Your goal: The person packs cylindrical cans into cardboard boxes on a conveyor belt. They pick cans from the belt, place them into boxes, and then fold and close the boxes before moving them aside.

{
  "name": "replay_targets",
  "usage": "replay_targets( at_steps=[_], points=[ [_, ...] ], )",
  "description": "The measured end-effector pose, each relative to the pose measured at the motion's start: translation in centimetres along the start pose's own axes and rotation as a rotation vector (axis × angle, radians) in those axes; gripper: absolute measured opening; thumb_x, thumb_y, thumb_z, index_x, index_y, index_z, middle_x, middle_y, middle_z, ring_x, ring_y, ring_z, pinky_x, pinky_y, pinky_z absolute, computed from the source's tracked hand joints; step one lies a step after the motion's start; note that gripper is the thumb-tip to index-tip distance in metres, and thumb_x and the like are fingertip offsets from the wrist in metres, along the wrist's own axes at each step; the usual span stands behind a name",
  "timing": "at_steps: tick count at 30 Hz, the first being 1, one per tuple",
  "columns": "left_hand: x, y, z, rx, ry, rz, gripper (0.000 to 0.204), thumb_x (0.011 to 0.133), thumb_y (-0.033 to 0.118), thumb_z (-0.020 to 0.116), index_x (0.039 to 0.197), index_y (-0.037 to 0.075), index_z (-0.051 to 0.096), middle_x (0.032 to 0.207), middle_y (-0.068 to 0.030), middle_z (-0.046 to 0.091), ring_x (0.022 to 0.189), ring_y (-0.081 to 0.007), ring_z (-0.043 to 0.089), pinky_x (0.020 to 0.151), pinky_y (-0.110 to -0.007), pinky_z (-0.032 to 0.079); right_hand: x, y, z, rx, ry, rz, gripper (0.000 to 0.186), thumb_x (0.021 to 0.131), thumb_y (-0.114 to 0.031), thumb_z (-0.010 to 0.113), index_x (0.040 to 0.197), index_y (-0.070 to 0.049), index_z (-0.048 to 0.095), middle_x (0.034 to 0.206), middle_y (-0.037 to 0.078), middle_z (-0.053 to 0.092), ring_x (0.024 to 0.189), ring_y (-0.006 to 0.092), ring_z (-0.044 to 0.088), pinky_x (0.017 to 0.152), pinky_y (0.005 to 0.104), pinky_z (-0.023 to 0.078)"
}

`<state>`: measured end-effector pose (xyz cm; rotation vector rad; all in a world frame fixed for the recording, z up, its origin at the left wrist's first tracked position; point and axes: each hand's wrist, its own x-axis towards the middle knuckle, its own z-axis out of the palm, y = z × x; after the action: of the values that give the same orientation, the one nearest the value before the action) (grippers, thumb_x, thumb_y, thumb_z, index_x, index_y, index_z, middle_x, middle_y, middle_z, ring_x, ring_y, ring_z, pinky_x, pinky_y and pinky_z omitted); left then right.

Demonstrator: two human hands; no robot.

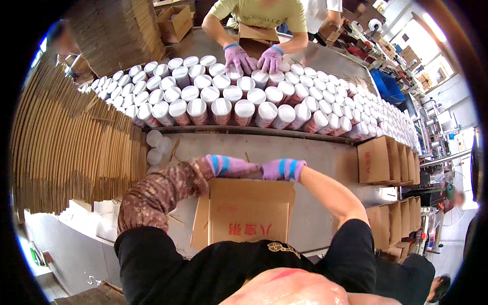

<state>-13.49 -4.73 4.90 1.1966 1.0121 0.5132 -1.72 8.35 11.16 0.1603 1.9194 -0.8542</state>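
Note:
In front of my body stands a brown cardboard box (249,203) with red print, its broad side facing up toward me and a flap spread at its left. My left hand (238,166), in a purple glove with blue bands, grips the box's far edge. Beside it on the same edge is my right hand (274,169), gloved alike and closed on the cardboard. Most of my fingers are hidden over that edge. A patterned brown sleeve covers my left forearm; the right one is bare.
Many white-lidded cans (222,109) fill the table's far side behind a metal rail (244,130). Across it, a co-worker's purple-gloved hands (254,58) touch cans. Flattened cardboard (76,147) is stacked at left. Open boxes (375,161) stand at right; a blue bin (387,86) lies beyond.

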Motion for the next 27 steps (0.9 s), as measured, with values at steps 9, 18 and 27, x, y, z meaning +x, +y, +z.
replay_targets(
  at_steps=[9,18,27],
  points=[
    [-2.1,11.1,-2.7,0.738,0.447,-0.352,0.058,0.077,0.045,0.053,0.117,0.004,0.046,0.115,-0.0213,0.05,0.104,-0.0311,0.051,0.086,-0.042,0.04,-1.4,0.7,-5.1,-0.686,0.801,-0.229,0.054,0.065,-0.052,0.06,0.101,-0.011,0.058,0.098,0.015,0.061,0.092,0.0292,0.057,0.076,0.0385,0.045],
    [0.3,2.9,-7.4,1.573,1.168,-0.108,0.083,0.06,0.036,0.067,0.126,0.0,0.033,0.119,-0.0156,0.042,0.116,-0.0289,0.037,0.105,-0.048,0.015,3.1,4.8,-7.4,-0.727,1.348,0.226,0.075,0.062,-0.04,0.066,0.127,-0.018,0.039,0.119,0.011,0.041,0.095,0.0253,0.048,0.084,0.0397,0.036],
    [-8.1,6.2,2.3,1.018,1.007,0.178,0.076,0.061,0.024,0.07,0.124,-0.002,0.036,0.117,-0.0201,0.042,0.107,-0.0367,0.041,0.093,-0.044,0.035,-5.2,-1.2,0.3,-0.775,1.323,-0.234,0.072,0.058,-0.044,0.067,0.116,-0.007,0.045,0.096,0.008,0.049,0.087,0.024,0.05,0.075,0.0377,0.037]
  ],
)
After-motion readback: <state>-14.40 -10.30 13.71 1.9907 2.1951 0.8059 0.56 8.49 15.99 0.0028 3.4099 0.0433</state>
